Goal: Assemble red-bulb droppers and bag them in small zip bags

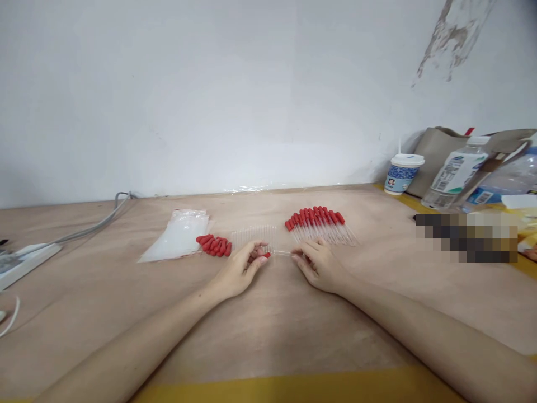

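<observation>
Between the fingers of my left hand (242, 271) is a red rubber bulb (267, 255), its end showing past the fingertips. My right hand (321, 266) pinches a clear glass tube (282, 253) that points left toward the bulb. Whether bulb and tube touch I cannot tell. Beyond my left hand lies a row of bare clear tubes (254, 235), partly hidden by the fingers. A heap of loose red bulbs (213, 245) lies to its left. Behind my right hand, several droppers with red bulbs (314, 218) are fanned out side by side.
Clear plastic bags (178, 238) lie at left, near a grey cable (98, 224) and a white power strip (29, 263). A paper cup (403, 173), a water bottle (455, 173) and a grey bag (434, 151) stand at the back right. The wall bounds the table's far edge.
</observation>
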A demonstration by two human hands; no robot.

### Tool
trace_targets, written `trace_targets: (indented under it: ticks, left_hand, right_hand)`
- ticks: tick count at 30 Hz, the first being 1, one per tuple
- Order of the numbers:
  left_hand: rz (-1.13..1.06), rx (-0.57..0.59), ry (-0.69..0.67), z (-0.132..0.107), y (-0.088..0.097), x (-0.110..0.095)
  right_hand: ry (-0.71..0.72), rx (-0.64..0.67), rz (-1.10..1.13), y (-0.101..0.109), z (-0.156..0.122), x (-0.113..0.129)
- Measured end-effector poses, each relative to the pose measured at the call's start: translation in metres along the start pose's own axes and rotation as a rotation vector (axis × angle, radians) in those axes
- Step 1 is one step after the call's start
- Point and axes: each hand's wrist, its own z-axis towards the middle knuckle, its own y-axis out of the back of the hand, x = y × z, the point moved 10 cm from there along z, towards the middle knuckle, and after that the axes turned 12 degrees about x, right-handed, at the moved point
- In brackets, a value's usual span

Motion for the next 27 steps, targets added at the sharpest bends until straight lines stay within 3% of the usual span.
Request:
trace_targets:
  ticks: [7, 18, 24, 27]
  left_hand:
    - [0.071, 0.053, 0.003, 0.001, -0.007, -0.001]
    - [-0.064, 0.046, 0.041, 0.000, -0.012, 0.007]
    - [-0.033, 0.081, 0.003, -0.002, -0.014, 0.001]
    - [0.009, 0.077, -0.005, -0.003, -0.014, -0.003]
  right_hand:
    - [0.042, 0.024, -0.010, -0.006, 0.001, 0.005]
    - [0.073, 0.095, 0.053, -0.014, 0.002, 0.004]
    - [0.017, 0.224, 0.138, -0.021, 0.007, -0.004]
    - [0.001, 0.224, 0.066, -0.019, 0.009, -0.002]
